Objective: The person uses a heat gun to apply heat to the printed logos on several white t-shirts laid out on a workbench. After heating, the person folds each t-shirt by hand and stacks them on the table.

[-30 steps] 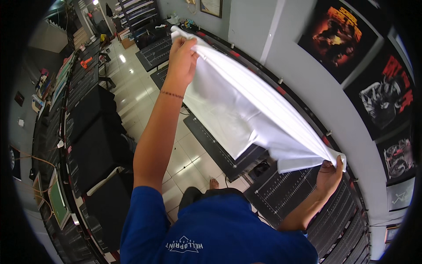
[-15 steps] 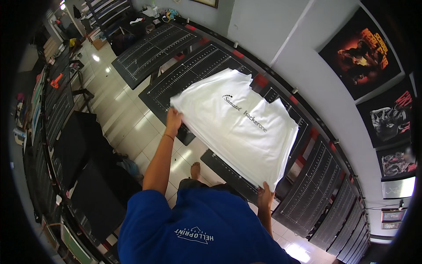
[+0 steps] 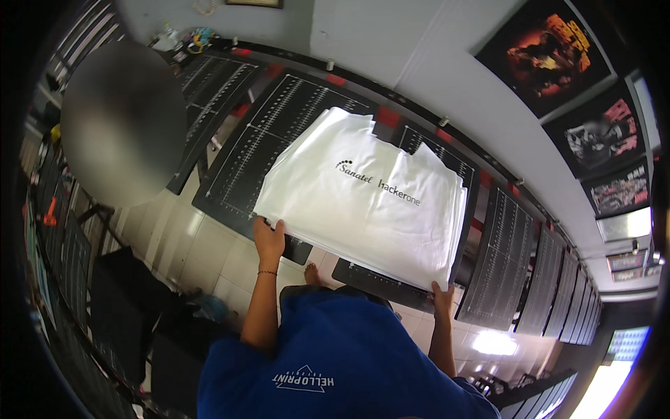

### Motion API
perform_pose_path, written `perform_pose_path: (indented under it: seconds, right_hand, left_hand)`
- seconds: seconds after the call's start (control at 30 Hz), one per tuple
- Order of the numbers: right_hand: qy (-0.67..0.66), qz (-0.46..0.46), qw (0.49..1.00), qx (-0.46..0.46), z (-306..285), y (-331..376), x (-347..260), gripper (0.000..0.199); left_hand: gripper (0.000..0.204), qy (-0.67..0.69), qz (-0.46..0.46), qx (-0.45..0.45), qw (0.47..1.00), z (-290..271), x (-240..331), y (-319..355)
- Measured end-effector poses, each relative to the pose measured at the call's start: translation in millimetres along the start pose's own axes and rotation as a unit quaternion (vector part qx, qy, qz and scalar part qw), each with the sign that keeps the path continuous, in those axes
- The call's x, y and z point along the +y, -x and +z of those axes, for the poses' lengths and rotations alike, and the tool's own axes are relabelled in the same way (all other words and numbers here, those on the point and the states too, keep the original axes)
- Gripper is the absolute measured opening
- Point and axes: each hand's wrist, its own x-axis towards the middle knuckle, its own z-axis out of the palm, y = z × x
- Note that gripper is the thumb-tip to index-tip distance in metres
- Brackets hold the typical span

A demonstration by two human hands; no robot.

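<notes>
A stack of white fabric panels, cut like shirt bodies, lies over two black printing boards. Dark lettering crosses the top panel, and several layers show along the right edge. At the near left corner, my left hand is closed on the fabric, with the thumb on top. My right hand grips the near right corner, thumb up and the other fingers mostly hidden beneath. The near edge runs fairly straight between both hands.
More black boards with white ruled marks line the bench to the right. A dark rail runs along the wall behind. Framed dark prints hang at the right. A blurred grey oval covers part of the left side.
My view has turned to the right. The near edge of the fabric now lies more level, with its left corner closer to me. Both hands keep hold of the corners.
</notes>
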Motion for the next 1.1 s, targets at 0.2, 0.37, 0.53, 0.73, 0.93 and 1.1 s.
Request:
perform_pose_path:
  seconds: [0.2, 0.37, 0.53, 0.73, 0.93, 1.1]
  right_hand:
    - [0.075, -0.005, 0.997, 0.002, -2.6, -9.7, 5.2, 0.052]
    - [-0.320, 0.066, 0.945, -0.012, 5.2, 1.6, 4.2, 0.031]
    - [-0.346, 0.139, 0.927, -0.033, 12.2, 10.5, -10.9, 0.028]
    - [-0.540, -0.075, 0.838, -0.014, -9.8, 29.7, -79.2, 0.038]
    - [-0.673, -0.092, 0.719, -0.144, -184.3, 105.5, -58.5, 0.038]
    - [-0.763, -0.121, 0.633, -0.050, -316.7, 186.6, 64.9, 0.064]
  left_hand:
    - [0.036, 0.006, -0.031, -0.096, 0.995, 3.2, -5.7, -16.6]
    - [0.030, 0.507, -0.273, -0.191, 0.794, -3.3, 28.5, -8.4]
    - [0.036, 0.596, -0.307, -0.314, 0.672, 2.2, 22.7, -20.6]
    - [0.044, 0.549, 0.170, -0.298, 0.762, 8.9, 130.3, -129.3]
    - [0.064, 0.597, 0.173, -0.381, 0.684, 42.7, 456.1, 70.4]
    - [0.069, 0.545, 0.278, -0.482, 0.627, 109.0, 562.9, 332.0]
